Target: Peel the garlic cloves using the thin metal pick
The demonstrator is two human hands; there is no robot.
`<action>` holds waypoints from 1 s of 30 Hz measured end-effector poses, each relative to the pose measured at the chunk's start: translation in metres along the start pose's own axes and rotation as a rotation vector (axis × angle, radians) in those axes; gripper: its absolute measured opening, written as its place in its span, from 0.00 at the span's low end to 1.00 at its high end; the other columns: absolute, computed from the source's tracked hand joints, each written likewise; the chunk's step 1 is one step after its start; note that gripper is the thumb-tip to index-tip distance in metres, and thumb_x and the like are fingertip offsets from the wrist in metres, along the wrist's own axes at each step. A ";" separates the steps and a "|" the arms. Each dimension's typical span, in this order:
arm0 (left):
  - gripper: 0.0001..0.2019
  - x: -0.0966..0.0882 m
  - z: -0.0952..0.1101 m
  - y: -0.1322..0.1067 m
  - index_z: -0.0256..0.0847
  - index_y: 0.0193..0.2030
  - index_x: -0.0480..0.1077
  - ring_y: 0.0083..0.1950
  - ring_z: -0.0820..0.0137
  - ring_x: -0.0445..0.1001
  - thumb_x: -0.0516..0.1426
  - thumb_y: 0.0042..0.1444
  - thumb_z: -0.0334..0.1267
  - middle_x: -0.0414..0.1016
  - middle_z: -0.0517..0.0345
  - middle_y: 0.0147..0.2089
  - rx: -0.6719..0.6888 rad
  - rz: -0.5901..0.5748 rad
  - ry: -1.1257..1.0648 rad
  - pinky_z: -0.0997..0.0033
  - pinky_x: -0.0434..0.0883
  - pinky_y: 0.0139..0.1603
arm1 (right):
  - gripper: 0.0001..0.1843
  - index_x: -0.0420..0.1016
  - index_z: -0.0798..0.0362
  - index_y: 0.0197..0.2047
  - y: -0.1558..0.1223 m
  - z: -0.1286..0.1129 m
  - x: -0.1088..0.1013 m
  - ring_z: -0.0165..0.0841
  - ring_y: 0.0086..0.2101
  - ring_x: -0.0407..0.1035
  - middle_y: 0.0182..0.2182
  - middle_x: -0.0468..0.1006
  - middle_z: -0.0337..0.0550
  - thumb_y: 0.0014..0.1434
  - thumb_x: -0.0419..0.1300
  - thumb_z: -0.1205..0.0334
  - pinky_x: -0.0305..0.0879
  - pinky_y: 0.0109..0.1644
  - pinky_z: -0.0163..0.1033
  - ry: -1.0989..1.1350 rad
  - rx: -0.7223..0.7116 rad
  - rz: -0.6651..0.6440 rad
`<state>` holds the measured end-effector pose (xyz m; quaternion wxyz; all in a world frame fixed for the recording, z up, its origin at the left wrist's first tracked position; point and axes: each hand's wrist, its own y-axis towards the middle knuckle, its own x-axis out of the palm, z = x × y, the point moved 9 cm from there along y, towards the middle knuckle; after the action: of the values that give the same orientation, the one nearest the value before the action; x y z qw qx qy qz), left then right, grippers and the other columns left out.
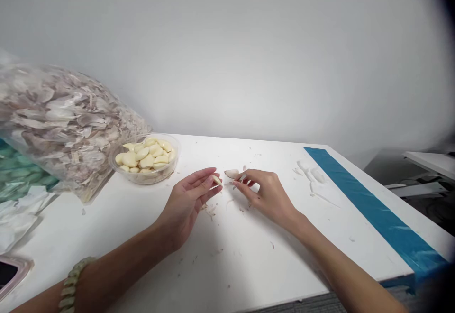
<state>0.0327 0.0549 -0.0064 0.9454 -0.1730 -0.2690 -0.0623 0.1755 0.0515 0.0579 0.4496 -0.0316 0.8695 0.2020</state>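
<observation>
Holding a small garlic clove [216, 179] at the fingertips, the left hand [186, 204] is just beside the right hand [265, 194]; that hand pinches a papery garlic piece [232, 173]; loose skins [209, 211] lie on the white table [249, 265], near a plastic tub [177, 154] of peeled cloves [146, 161].

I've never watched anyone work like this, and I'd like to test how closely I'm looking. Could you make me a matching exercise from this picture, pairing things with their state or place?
Things:
1. Left hand
2. Clear plastic tub
3. Clear plastic bag
4. Strip of blue tape

States or places:
A. Runs along the right side of the white tabletop
B. Stuffed with papery garlic skins
C. Pinching a small garlic clove
D. Holding peeled garlic cloves

Right pairs: 1-C, 2-D, 3-B, 4-A.
</observation>
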 end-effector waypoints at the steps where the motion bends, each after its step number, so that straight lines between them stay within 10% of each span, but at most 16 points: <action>1: 0.09 -0.001 -0.001 0.000 0.38 0.40 0.75 0.44 0.74 0.74 0.61 0.51 0.33 0.76 0.56 0.41 -0.007 0.001 0.004 0.75 0.71 0.53 | 0.07 0.74 0.52 0.34 0.000 -0.001 -0.003 0.29 0.28 0.69 0.28 0.77 0.39 0.60 0.56 0.63 0.63 0.29 0.33 0.023 -0.003 0.028; 19: 0.09 -0.001 0.001 0.000 0.37 0.36 0.75 0.36 0.76 0.73 0.64 0.47 0.37 0.74 0.59 0.31 -0.006 0.019 0.038 0.77 0.72 0.45 | 0.10 0.73 0.51 0.29 -0.002 0.011 0.010 0.31 0.25 0.70 0.26 0.78 0.38 0.59 0.56 0.59 0.60 0.30 0.35 -0.120 0.092 -0.066; 30: 0.12 -0.016 0.069 -0.002 0.39 0.35 0.77 0.35 0.69 0.73 0.65 0.43 0.41 0.78 0.53 0.37 0.509 0.194 0.458 0.72 0.69 0.36 | 0.09 0.73 0.50 0.29 -0.003 0.007 0.007 0.32 0.25 0.70 0.26 0.77 0.37 0.59 0.55 0.59 0.60 0.29 0.36 -0.091 0.080 0.001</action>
<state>-0.0144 0.0785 0.0406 0.9955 0.0617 -0.0391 0.0597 0.1775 0.0519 0.0476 0.4894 -0.0042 0.8556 0.1684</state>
